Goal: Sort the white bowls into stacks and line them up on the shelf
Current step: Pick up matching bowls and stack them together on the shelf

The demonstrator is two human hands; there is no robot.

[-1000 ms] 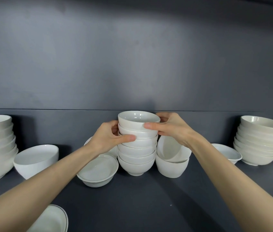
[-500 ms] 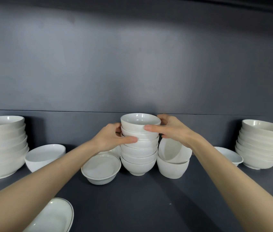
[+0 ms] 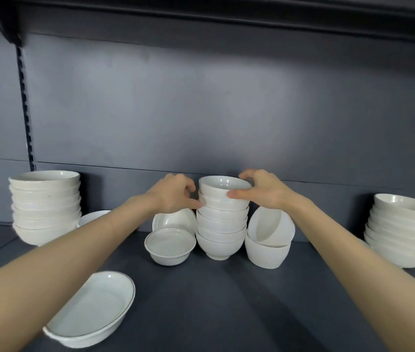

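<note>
A stack of several small white bowls (image 3: 223,219) stands upright at the middle of the dark shelf (image 3: 226,301). My right hand (image 3: 262,190) grips the top bowl, thumb on its front and fingers over the back rim. My left hand (image 3: 173,194) is at the stack's left side. Its thumb tip touches the second bowl, and its fingers are curled close beside the top bowl. Whether those fingers touch the bowl I cannot tell. Taller stacks of wider bowls stand at the far left (image 3: 46,207) and far right (image 3: 402,229).
A shallow bowl (image 3: 169,246) sits left of the middle stack, with a tilted dish (image 3: 174,219) behind it. To the right, a bowl (image 3: 267,250) holds another one tilted (image 3: 268,224). An oval dish (image 3: 94,308) lies near the front left. Another shelf (image 3: 226,11) hangs overhead.
My left fingers have come from behind the stack to its left side. My right hand stays on the top bowl. The view has pulled back and the stack stands where it was.
</note>
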